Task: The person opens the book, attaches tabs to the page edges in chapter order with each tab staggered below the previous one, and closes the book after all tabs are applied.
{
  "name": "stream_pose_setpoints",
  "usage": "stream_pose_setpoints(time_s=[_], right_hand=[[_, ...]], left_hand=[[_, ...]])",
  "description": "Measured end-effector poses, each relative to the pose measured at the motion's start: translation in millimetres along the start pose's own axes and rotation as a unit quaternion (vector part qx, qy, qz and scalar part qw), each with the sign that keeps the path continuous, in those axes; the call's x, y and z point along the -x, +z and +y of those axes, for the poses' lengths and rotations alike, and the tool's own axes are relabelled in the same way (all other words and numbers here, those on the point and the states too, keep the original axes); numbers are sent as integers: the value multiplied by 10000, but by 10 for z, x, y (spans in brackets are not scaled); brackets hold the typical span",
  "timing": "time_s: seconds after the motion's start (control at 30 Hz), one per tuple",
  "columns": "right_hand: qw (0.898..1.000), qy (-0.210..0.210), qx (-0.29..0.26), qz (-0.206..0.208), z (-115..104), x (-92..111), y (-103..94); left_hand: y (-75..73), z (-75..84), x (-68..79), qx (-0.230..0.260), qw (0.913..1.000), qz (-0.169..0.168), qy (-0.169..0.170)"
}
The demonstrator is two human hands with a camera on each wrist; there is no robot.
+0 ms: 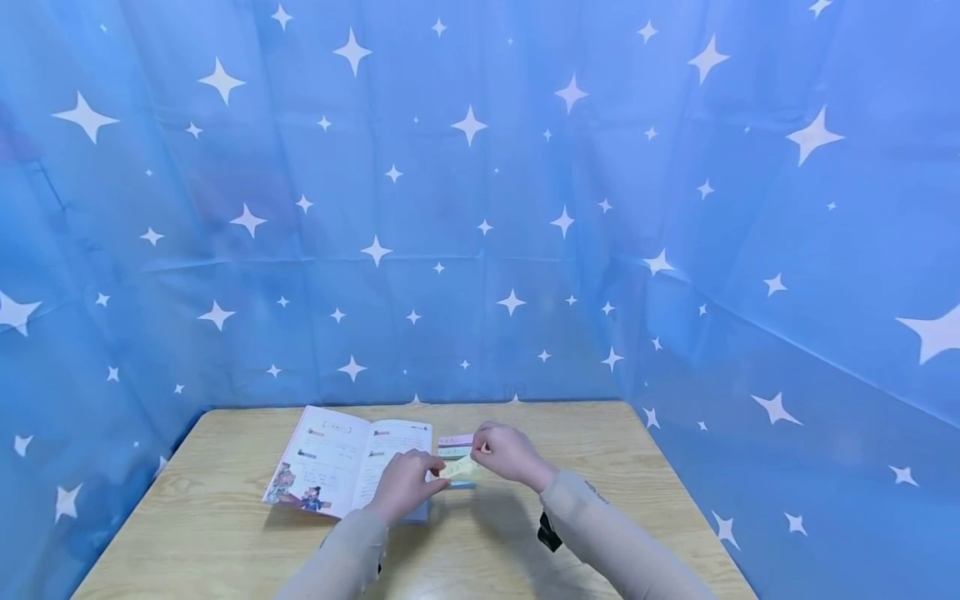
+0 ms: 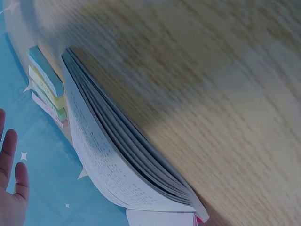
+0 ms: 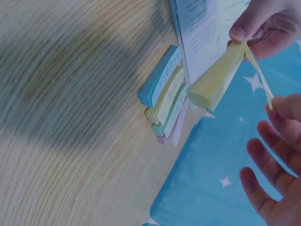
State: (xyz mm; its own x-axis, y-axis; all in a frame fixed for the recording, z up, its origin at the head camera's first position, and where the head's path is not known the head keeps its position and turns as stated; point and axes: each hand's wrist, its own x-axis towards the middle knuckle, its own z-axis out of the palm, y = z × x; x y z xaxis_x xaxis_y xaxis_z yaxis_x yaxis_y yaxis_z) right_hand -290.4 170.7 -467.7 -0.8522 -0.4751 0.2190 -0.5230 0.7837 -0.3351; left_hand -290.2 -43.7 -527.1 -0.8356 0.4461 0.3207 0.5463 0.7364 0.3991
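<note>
Between thumb and fingers my left hand (image 1: 405, 483) pinches one end of a pad of yellow sticky notes (image 3: 214, 82). My right hand (image 1: 512, 454) pinches the free end of its top sheet (image 3: 260, 75), which is lifted away from the pad but meets it at the end in the left hand. The right hand's other fingers are spread in the right wrist view. Behind the held pad, blue (image 3: 160, 77), yellow (image 3: 165, 99), green (image 3: 170, 113) and pink (image 3: 177, 126) sticky-note pads lie side by side on the table. The left wrist view does not show the held pad.
An open book (image 1: 337, 458) with printed pages and cartoon figures lies left of the pads, close to my left forearm. Underneath is a wood-grain table (image 1: 195, 533). A blue curtain (image 1: 420, 208) with white stars hangs around the table's back and sides.
</note>
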Motion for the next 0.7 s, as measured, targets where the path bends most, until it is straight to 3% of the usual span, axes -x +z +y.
stream_pose_setpoints(time_s=[0.5,0.7], right_hand=[[10000,-30,-23,34,38,12,-23],[9989,259,-194,330,132,-10,-101]], left_hand=[[71,-66,13,-104,9995,89,290],[77,-172,107,-259,9995,112,146]])
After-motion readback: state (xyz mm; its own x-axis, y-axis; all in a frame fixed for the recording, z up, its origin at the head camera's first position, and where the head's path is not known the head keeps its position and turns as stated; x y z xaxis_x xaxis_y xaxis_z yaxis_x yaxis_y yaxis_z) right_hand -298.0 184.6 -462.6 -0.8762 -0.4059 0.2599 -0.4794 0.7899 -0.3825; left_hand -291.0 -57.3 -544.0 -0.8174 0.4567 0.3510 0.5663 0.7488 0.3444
